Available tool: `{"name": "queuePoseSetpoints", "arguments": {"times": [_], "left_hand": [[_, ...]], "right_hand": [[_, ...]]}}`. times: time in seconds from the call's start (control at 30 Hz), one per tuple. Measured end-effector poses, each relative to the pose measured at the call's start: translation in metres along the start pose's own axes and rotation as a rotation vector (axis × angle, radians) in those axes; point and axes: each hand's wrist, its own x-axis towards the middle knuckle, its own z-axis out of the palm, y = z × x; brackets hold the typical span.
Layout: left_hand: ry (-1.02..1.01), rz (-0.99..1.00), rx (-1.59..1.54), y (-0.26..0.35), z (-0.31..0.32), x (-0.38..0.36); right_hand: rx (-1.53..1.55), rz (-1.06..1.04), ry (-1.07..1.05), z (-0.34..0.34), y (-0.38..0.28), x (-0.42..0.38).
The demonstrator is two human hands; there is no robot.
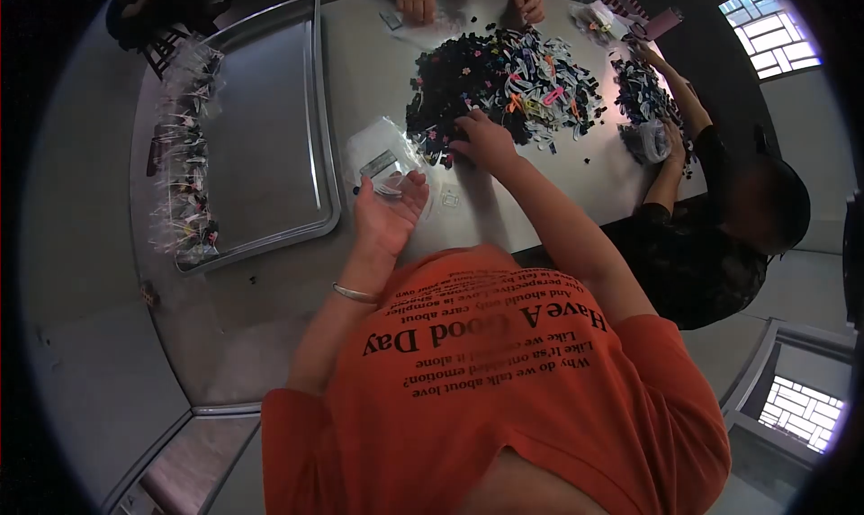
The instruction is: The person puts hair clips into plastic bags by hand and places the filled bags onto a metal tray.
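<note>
A broad, jumbled heap of small black, white and brightly coloured pieces [500, 76] spreads out, darker at its left, paler at its right. Just beside its dark edge is a clear, crinkled plastic bag [367, 146] with a grey-green rectangular patch [378, 163].

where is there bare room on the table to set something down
The tray is bare beside the row of packets; the table is too, between the tray and the pile, above the plastic bag. Crowded: the pile's near edge, at the right hand, and around the bag by the left hand.
</note>
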Motion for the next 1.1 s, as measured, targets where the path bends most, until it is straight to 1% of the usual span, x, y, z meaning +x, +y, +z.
{"name": "queuePoseSetpoints", "arguments": {"times": [0.13, 0.2, 0.33, 0.43, 0.5, 0.53, 0.6, 0.63, 0.7, 0.73, 0.8, 0.83, 0.93, 1.0, 1.03, 1.07, 1.1], "left_hand": [[0.042, 0.012, 0.016, -0.002, 0.004, 0.0], [0.0, -0.006, 0.0, -0.003, 0.004, 0.001], [0.017, -0.022, -0.011, -0.004, 0.008, 0.002], [0.03, -0.008, 0.007, -0.003, 0.008, 0.003], [0.03, -0.006, 0.003, -0.002, 0.008, 0.002], [0.027, -0.003, 0.001, -0.001, 0.007, 0.003], [-0.013, 0.013, 0.013, 0.001, 0.004, 0.004], [-0.017, 0.015, 0.009, 0.001, 0.005, 0.005], [0.042, 0.012, -0.007, 0.002, 0.008, 0.009], [0.04, 0.011, -0.011, 0.003, 0.005, 0.012], [-0.06, -0.019, -0.035, 0.004, 0.001, 0.02], [-0.06, -0.022, -0.037, 0.002, 0.003, 0.022], [0.011, 0.022, -0.028, 0.0, 0.009, 0.027], [0.023, 0.077, 0.024, -0.003, 0.013, 0.029], [0.068, 0.074, -0.001, -0.004, 0.02, 0.026], [0.073, 0.079, -0.004, -0.005, 0.022, 0.025], [0.076, 0.062, -0.021, -0.005, 0.024, 0.024]], "right_hand": [[0.102, -0.024, -0.004, 0.005, 0.014, 0.01], [0.054, -0.001, -0.006, 0.005, 0.016, 0.013], [-0.044, -0.016, -0.071, 0.003, 0.011, 0.014], [-0.08, -0.075, -0.069, 0.009, 0.017, 0.018], [0.132, -0.133, -0.026, 0.01, 0.027, 0.02], [0.129, -0.138, -0.024, 0.009, 0.031, 0.02], [0.316, -0.08, -0.014, 0.003, 0.032, 0.018], [0.312, -0.084, -0.015, -0.003, 0.029, 0.016], [0.749, 0.357, -0.206, -0.021, 0.022, 0.01], [0.744, 0.356, -0.207, -0.028, 0.019, 0.008], [1.014, 0.404, -0.179, -0.037, 0.018, 0.002], [1.105, 0.414, -0.139, -0.037, 0.018, 0.001], [1.16, 0.406, -0.18, -0.051, 0.007, -0.007], [1.194, 0.303, -0.215, -0.063, -0.011, -0.013], [1.215, 0.245, -0.235, -0.071, -0.023, -0.017], [1.187, 0.171, -0.283, -0.082, -0.035, -0.022], [1.191, 0.113, -0.286, -0.087, -0.046, -0.027]]}}
